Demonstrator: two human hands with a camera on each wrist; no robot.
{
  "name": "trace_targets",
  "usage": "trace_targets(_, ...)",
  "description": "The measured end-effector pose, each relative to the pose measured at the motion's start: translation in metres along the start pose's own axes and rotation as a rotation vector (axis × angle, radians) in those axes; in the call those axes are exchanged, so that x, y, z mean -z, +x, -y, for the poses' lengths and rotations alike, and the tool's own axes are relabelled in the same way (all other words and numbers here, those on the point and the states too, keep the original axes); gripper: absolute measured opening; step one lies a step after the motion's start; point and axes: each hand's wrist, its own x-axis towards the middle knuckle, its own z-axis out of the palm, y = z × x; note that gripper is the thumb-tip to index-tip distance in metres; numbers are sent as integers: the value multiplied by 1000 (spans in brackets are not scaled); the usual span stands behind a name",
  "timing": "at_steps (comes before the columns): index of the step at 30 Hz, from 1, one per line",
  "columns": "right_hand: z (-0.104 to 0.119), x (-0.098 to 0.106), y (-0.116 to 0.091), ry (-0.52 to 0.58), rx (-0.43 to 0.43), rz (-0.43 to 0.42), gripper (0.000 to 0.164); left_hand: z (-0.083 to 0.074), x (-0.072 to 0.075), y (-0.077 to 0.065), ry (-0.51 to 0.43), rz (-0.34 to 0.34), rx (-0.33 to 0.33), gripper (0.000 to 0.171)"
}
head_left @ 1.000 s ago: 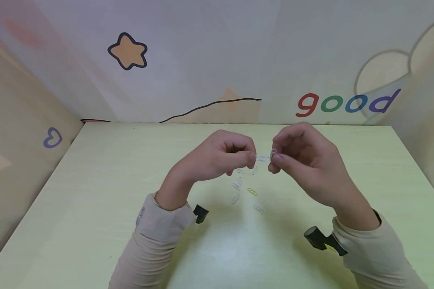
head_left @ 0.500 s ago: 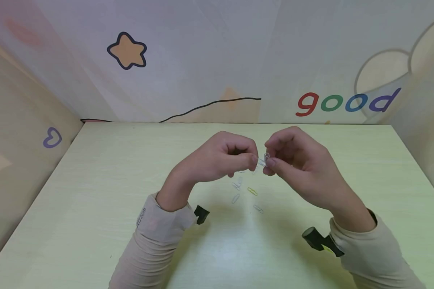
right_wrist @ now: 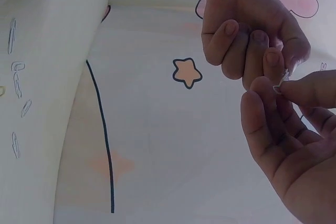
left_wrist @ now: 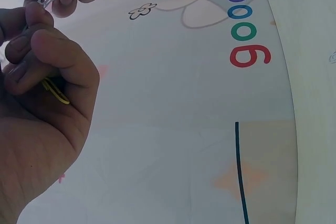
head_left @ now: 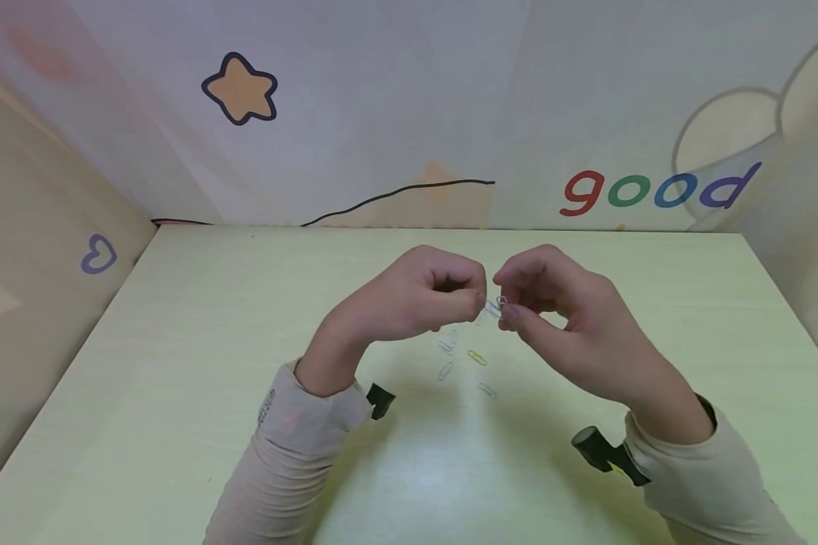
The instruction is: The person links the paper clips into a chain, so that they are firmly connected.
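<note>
In the head view my left hand [head_left: 409,299] and right hand [head_left: 566,322] meet above the table, fingertips close together. A pale paper clip [head_left: 492,309] reaches from my left thumb and fingertips toward the right hand. My right thumb and fingers pinch another pale paper clip [head_left: 502,301]. The two clips overlap in the left wrist view; whether they are linked I cannot tell. A yellow paper clip [left_wrist: 56,92] pokes out from the curled fingers of my left hand in that view, its other end hidden.
On the table [head_left: 177,393] below the hands lie several pale paper clips [head_left: 446,371] and one yellow paper clip [head_left: 477,357]. A printed wall panel [head_left: 382,113] rises at the table's back edge. Small black camera mounts [head_left: 382,401] sit at both cuffs.
My right hand has moved left and slightly down, bringing its paper clip up against the one in my left hand. The left hand has stayed almost still.
</note>
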Motion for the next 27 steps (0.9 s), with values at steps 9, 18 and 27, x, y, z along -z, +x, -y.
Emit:
trace_targets(9,5,-1,0,-69,4,-5,36,-1,-2,1,18,-4,37,19)
trace_targets(18,4,-7,1,-106,30,-2,36,-1,-1,0,-20,-1,4,19)
trace_targets(27,3,-9,2,-130,27,-16,34,3,1,0,-77,14,-37,23)
